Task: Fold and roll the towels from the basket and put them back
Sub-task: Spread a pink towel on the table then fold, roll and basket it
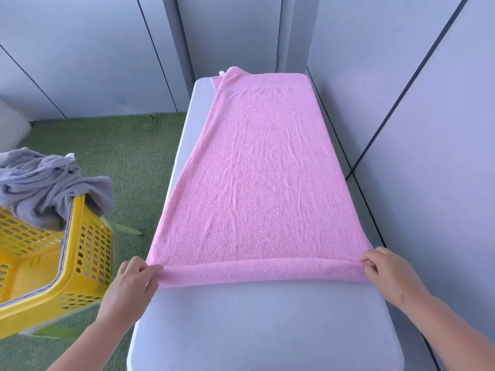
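A pink towel (262, 172) lies lengthwise along the white table (241, 322), its far left corner folded over. Its near end is turned over into a narrow roll across the table. My left hand (131, 287) pinches the left end of that roll. At the right end, my right hand (385, 266) grips the roll with curled fingers. To the left stands a yellow basket (80, 253) with a grey towel (48, 180) draped over its rim.
Green artificial turf (128, 156) covers the floor left of the table. Grey wall panels (428, 116) close in right behind the table and along its right side. A pale object (10, 124) sits at the far left edge.
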Demonstrator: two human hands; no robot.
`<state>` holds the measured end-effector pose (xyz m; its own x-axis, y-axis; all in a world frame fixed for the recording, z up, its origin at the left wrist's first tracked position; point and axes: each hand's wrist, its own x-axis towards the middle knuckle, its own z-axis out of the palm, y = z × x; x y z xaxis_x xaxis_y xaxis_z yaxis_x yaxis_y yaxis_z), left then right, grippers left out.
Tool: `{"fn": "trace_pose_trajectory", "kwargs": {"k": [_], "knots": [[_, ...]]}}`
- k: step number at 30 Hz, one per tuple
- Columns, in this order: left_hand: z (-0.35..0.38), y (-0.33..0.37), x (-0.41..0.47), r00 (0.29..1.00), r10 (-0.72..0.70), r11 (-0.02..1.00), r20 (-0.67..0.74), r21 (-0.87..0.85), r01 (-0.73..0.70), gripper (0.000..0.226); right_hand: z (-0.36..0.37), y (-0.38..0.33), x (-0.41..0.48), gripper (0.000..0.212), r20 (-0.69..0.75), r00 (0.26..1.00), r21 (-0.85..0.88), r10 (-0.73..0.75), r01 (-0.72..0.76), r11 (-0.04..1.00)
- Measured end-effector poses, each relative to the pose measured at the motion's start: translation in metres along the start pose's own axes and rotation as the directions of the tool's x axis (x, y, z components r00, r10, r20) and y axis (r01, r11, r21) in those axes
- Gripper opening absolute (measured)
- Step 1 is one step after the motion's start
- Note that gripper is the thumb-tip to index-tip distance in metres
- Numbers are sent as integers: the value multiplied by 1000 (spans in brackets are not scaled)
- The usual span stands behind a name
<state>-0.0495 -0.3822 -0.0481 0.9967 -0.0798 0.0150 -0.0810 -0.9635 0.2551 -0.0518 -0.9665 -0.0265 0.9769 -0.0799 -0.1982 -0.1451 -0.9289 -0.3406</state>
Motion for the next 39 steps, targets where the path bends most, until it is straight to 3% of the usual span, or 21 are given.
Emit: {"fn": "trace_pose_trajectory", "kwargs": {"k": [3,8,10,12,14,20,22,24,26,33,36,39], "knots": [[0,6,7,999,-45,997,-29,-56,44,27,2,-3,-2,21,-36,999,22,-30,31,999],[6,2,10,997,6,998,82,-61,-1,49,15,8,1,42,-21,987,-221,-162,153,963],[8,0,13,996,11,999,93,-52,-6,45,16,8,6,31,-48,983,-244,-179,162,956],[8,-2,18,998,12,999,68,-43,-9,26,14,5,10,12,-26,984,-265,-174,161,951],[5,-4,19,997,43,999,67,-28,-41,22,10,4,10,11,47,987,-291,-155,162,943],[1,-6,6,998,51,998,48,-29,-50,29,6,8,1,30,116,991,-222,-70,94,970],[0,-4,8,999,4,1000,42,-25,-3,21,6,4,2,28,116,992,-154,-42,59,986],[1,2,12,999,-45,997,21,-54,46,17,7,-1,1,16,39,999,-63,-28,31,998],[2,8,14,997,-81,992,-8,-101,79,24,7,-5,1,18,-40,999,-14,-26,26,1000],[2,5,17,997,46,998,66,-52,-42,50,17,-1,3,39,-59,990,-180,-127,114,977],[4,1,24,997,66,998,48,-11,-66,34,15,-6,8,27,-72,991,-213,-115,98,972],[2,-3,26,994,83,995,70,40,-86,35,8,-5,10,6,32,997,-264,-77,83,961]]}}
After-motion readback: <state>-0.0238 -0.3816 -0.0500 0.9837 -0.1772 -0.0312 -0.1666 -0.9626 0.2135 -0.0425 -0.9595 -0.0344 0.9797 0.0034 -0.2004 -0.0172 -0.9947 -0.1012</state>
